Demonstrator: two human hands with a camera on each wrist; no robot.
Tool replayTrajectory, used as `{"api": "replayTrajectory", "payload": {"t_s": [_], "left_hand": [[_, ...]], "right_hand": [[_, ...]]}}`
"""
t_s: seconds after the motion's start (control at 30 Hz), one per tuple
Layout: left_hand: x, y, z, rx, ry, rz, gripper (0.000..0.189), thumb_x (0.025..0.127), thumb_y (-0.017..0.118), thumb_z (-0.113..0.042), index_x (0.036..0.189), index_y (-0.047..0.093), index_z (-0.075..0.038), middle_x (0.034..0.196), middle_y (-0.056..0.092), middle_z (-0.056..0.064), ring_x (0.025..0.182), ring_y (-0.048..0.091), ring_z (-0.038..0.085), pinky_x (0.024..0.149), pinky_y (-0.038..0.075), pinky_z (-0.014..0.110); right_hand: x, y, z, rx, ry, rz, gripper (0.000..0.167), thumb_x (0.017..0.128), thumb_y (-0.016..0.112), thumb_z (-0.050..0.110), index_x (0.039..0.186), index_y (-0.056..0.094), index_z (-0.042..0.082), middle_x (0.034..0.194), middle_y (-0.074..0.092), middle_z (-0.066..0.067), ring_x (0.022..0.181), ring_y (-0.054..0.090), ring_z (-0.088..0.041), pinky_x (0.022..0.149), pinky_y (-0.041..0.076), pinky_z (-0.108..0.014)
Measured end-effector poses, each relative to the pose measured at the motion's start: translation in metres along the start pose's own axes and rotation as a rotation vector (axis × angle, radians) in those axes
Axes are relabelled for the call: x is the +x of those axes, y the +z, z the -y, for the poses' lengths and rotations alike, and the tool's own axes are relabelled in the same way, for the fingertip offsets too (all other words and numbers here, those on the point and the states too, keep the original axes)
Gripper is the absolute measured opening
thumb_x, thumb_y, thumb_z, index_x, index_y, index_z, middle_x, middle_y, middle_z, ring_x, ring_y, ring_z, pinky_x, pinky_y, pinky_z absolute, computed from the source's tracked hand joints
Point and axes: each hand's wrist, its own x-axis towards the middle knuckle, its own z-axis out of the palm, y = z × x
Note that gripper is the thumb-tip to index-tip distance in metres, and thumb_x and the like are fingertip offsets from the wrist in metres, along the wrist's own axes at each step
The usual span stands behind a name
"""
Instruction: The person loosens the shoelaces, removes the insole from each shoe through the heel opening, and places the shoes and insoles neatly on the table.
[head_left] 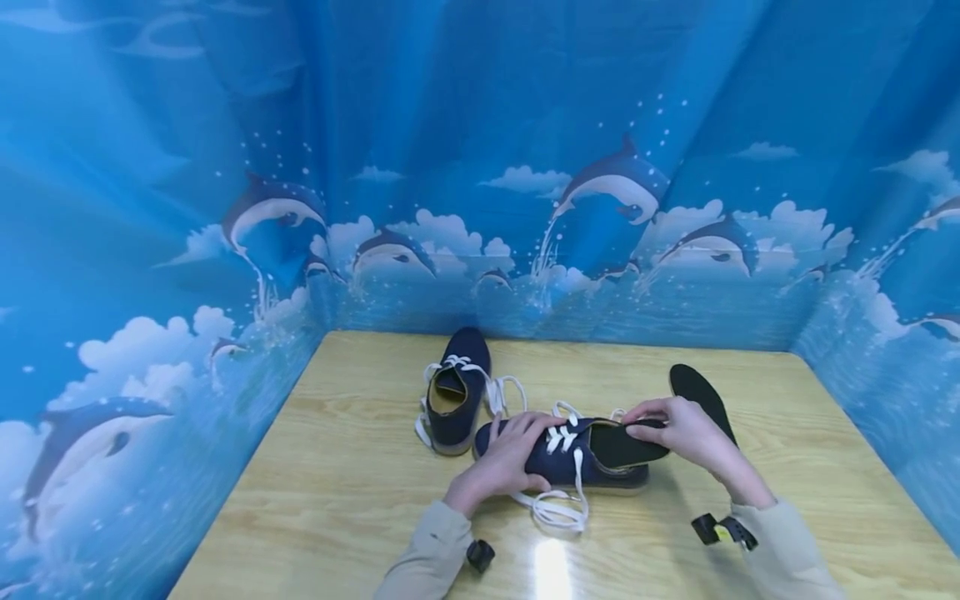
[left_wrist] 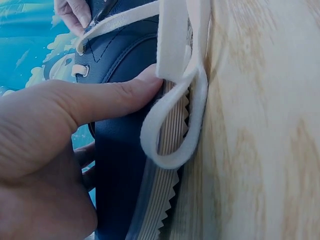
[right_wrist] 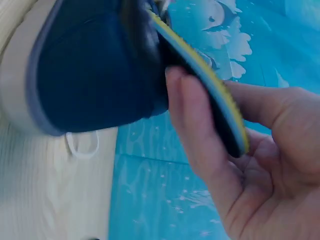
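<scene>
A navy lace-up shoe [head_left: 542, 462] lies across the table, toe to the left, its white laces [head_left: 558, 515] loose. My left hand [head_left: 501, 462] grips its front part from above, with the thumb on the near side just over the ridged sole [left_wrist: 159, 200]. Between thumb and fingers, my right hand [head_left: 688, 435] pinches the heel end of a black insole [head_left: 626, 447]. The insole's front part is inside the shoe opening, hidden there, while its heel end sticks out above the shoe's heel. Yellow and pale blue layers show along the insole's edge [right_wrist: 209, 80] in the right wrist view.
Another navy shoe [head_left: 467, 408] stands behind and left, toe away from me, with loose white laces. A second black insole [head_left: 701, 393] lies beyond my right hand. The wooden table [head_left: 322, 500] ends at a blue dolphin-printed curtain [head_left: 480, 167] at the back and sides.
</scene>
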Motion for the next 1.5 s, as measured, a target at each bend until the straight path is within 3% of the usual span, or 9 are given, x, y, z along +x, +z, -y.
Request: {"api": "replayTrajectory", "payload": {"t_s": [0.1, 0.2, 0.3, 0.37, 0.53, 0.77, 1.0, 1.2, 1.5], "left_hand": [[0.000, -0.001, -0.001, 0.000, -0.005, 0.008, 0.095, 0.075, 0.090, -0.028, 0.154, 0.037, -0.031, 0.154, 0.041, 0.002, 0.147, 0.033, 0.027, 0.121, 0.008, 0.068], [0.000, -0.001, -0.001, -0.002, -0.006, 0.013, 0.094, 0.076, 0.090, -0.028, 0.154, 0.037, -0.031, 0.154, 0.040, 0.003, 0.147, 0.033, 0.028, 0.121, 0.008, 0.068], [0.000, -0.002, 0.000, -0.003, -0.008, 0.015, 0.093, 0.077, 0.089, -0.029, 0.154, 0.037, -0.031, 0.154, 0.040, 0.002, 0.146, 0.033, 0.028, 0.121, 0.008, 0.068], [0.000, -0.002, 0.000, -0.007, -0.010, 0.019, 0.093, 0.078, 0.089, -0.029, 0.154, 0.037, -0.030, 0.154, 0.040, 0.002, 0.147, 0.033, 0.028, 0.121, 0.008, 0.068], [0.001, -0.002, 0.000, -0.013, -0.015, 0.027, 0.091, 0.079, 0.088, -0.029, 0.154, 0.036, -0.031, 0.155, 0.040, 0.002, 0.147, 0.032, 0.027, 0.121, 0.007, 0.067], [0.000, -0.001, 0.002, -0.003, -0.024, 0.018, 0.092, 0.079, 0.088, -0.028, 0.154, 0.036, -0.032, 0.155, 0.039, 0.001, 0.147, 0.032, 0.027, 0.121, 0.007, 0.067], [-0.001, -0.001, 0.000, -0.007, -0.010, 0.021, 0.091, 0.079, 0.088, -0.028, 0.154, 0.036, -0.031, 0.155, 0.039, 0.002, 0.147, 0.032, 0.027, 0.121, 0.008, 0.068], [0.000, 0.000, -0.002, 0.002, -0.022, 0.022, 0.092, 0.079, 0.088, -0.028, 0.154, 0.036, -0.032, 0.155, 0.040, 0.001, 0.147, 0.032, 0.027, 0.121, 0.008, 0.068], [0.001, 0.000, 0.002, -0.005, -0.010, 0.028, 0.091, 0.080, 0.087, -0.029, 0.155, 0.034, -0.033, 0.156, 0.039, 0.001, 0.148, 0.031, 0.026, 0.122, 0.008, 0.066]], "right_hand": [[-0.005, 0.009, 0.003, -0.110, -0.109, -0.118, 0.013, 0.091, 0.076, 0.023, 0.104, 0.077, 0.018, 0.105, 0.076, -0.005, 0.079, 0.070, -0.025, 0.060, 0.051, -0.034], [-0.008, 0.021, 0.005, -0.243, -0.301, -0.270, 0.017, 0.088, 0.079, 0.019, 0.105, 0.075, 0.015, 0.104, 0.074, -0.002, 0.075, 0.066, -0.018, 0.058, 0.052, -0.033], [-0.010, 0.034, 0.003, -0.365, -0.542, -0.390, 0.022, 0.091, 0.076, 0.026, 0.108, 0.074, 0.013, 0.111, 0.071, -0.004, 0.099, 0.068, -0.023, 0.080, 0.058, -0.040], [-0.009, 0.042, 0.002, -0.428, -0.680, -0.418, 0.028, 0.098, 0.067, 0.037, 0.110, 0.074, 0.013, 0.118, 0.070, -0.008, 0.108, 0.065, -0.027, 0.090, 0.055, -0.045], [-0.010, 0.050, -0.003, -0.558, -0.857, -0.434, 0.052, 0.108, 0.036, 0.050, 0.116, 0.074, 0.015, 0.126, 0.068, -0.008, 0.116, 0.062, -0.030, 0.099, 0.050, -0.047], [-0.012, 0.046, -0.018, -0.641, -0.877, -0.391, 0.052, 0.111, 0.028, 0.046, 0.131, 0.069, 0.020, 0.136, 0.064, -0.008, 0.120, 0.062, -0.032, 0.103, 0.047, -0.053], [-0.014, 0.046, -0.029, -0.651, -0.881, -0.342, 0.050, 0.111, 0.030, 0.045, 0.129, 0.070, 0.020, 0.135, 0.064, -0.008, 0.116, 0.064, -0.029, 0.092, 0.055, -0.047], [-0.015, 0.045, -0.028, -0.641, -0.912, -0.380, 0.054, 0.110, 0.028, 0.045, 0.125, 0.072, 0.018, 0.128, 0.067, -0.012, 0.105, 0.065, -0.029, 0.083, 0.057, -0.045], [-0.022, 0.034, -0.019, -0.760, -0.902, -0.351, 0.061, 0.110, 0.019, 0.042, 0.124, 0.073, 0.018, 0.126, 0.065, -0.014, 0.102, 0.061, -0.030, 0.078, 0.056, -0.043]]}}
